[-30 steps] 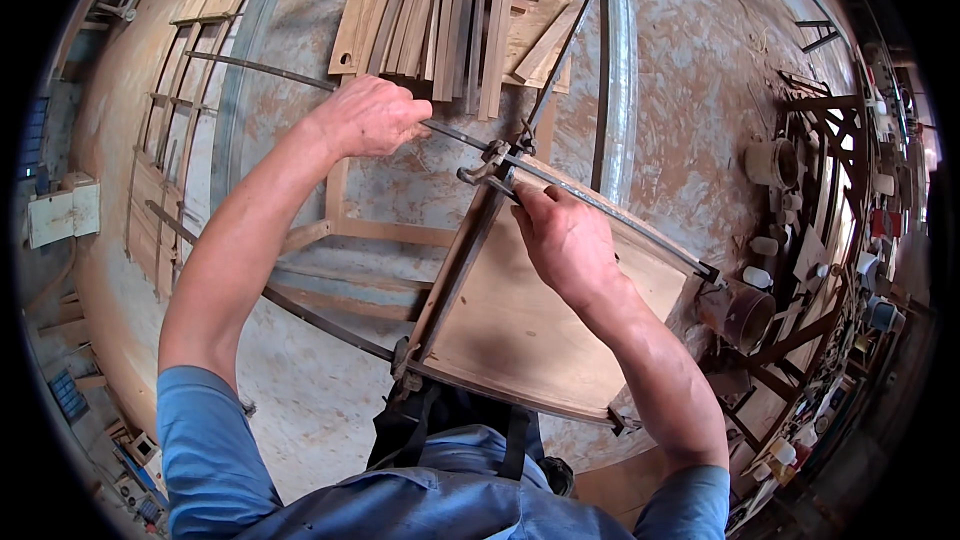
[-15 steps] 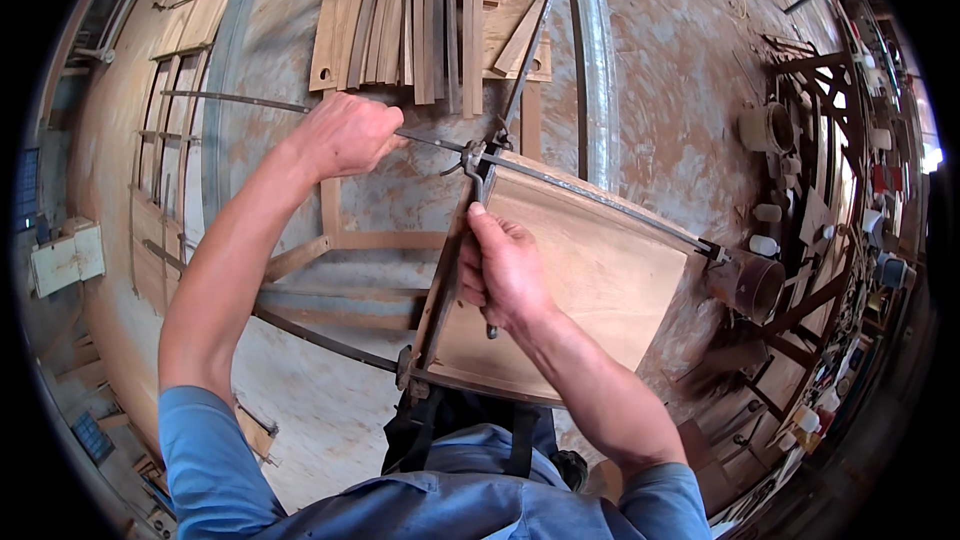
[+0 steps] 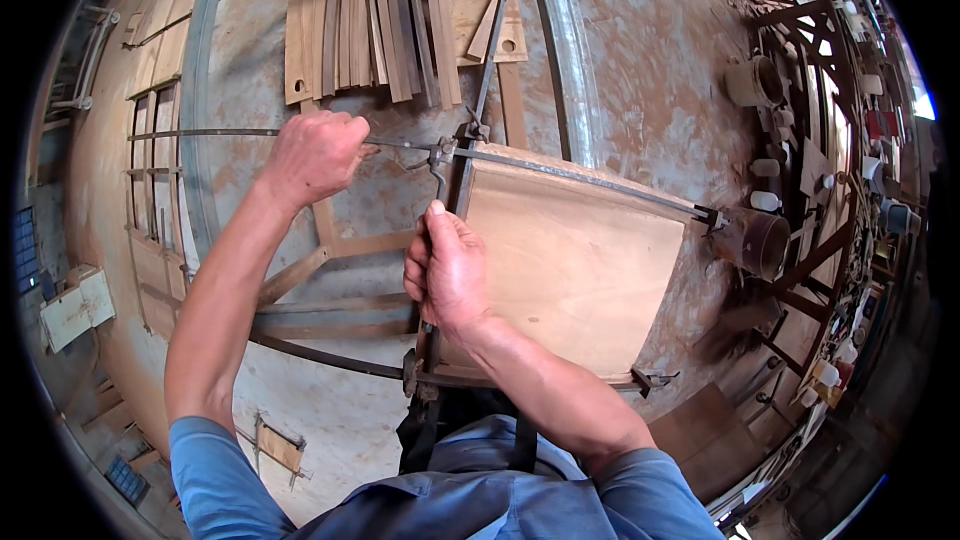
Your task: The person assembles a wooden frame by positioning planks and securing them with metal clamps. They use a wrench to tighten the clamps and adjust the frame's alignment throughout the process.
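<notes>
A long steel bar clamp point(image 3: 590, 180) lies across the far edge of a framed wooden panel point(image 3: 570, 280). My left hand point(image 3: 318, 155) is closed in a fist around the clamp's bar, left of its screw head point(image 3: 443, 151). In my right hand point(image 3: 450, 270) is a bent metal lever point(image 3: 439, 183), its upper end at the screw head and my thumb lying along it. Most of its shaft is hidden by my fingers. A second bar clamp point(image 3: 330, 355) runs along the panel's near edge, its far jaw point(image 3: 652, 380) showing at the right corner.
Wooden strips point(image 3: 365, 35) lie side by side on boards beyond the panel. Another steel bar point(image 3: 497, 30) extends away from the far left corner. To the right stand a round bucket point(image 3: 757, 243) and a cluttered rack point(image 3: 800, 290). Wooden frames point(image 3: 155, 180) lean at left.
My right hand and the lever's lower end have swung left, from over the panel to its left edge. My left hand still grips the bar. The whole view has shifted slightly.
</notes>
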{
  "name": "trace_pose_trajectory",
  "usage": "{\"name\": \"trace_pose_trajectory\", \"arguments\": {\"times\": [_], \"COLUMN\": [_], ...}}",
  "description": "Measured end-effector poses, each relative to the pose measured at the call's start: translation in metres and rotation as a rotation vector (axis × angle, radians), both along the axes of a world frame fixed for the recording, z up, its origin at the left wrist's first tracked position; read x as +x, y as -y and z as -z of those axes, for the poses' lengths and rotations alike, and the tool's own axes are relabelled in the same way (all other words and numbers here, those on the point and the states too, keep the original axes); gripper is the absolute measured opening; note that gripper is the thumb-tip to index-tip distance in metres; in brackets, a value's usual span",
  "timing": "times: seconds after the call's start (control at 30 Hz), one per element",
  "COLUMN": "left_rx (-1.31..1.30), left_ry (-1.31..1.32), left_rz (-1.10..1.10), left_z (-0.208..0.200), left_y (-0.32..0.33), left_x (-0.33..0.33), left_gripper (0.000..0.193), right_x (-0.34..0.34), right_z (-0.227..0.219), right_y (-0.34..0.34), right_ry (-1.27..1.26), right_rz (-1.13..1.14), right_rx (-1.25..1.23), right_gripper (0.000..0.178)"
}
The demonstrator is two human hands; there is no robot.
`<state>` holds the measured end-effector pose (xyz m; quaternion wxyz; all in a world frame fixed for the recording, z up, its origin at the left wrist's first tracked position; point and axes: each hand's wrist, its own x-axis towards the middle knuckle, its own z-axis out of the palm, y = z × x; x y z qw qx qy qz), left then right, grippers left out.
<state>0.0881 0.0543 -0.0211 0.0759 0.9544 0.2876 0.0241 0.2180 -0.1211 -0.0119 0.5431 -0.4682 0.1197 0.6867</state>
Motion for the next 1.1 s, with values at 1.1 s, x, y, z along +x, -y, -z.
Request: {"name": "trace_pose_trajectory", "arguments": {"times": [1.1], "left_rx": [-0.234], "left_ry": [-0.152], "left_rz": [0.022], "left_z": [-0.012], "left_y": [-0.01], "left_x": [0.02], "left_gripper": [0.013], "right_x": [0.172], "right_z": [0.009], "right_y": [0.136], "right_ry": [1.39], "right_rz": [-0.61], "right_rx": [-0.008], "right_gripper": [0.034]}}
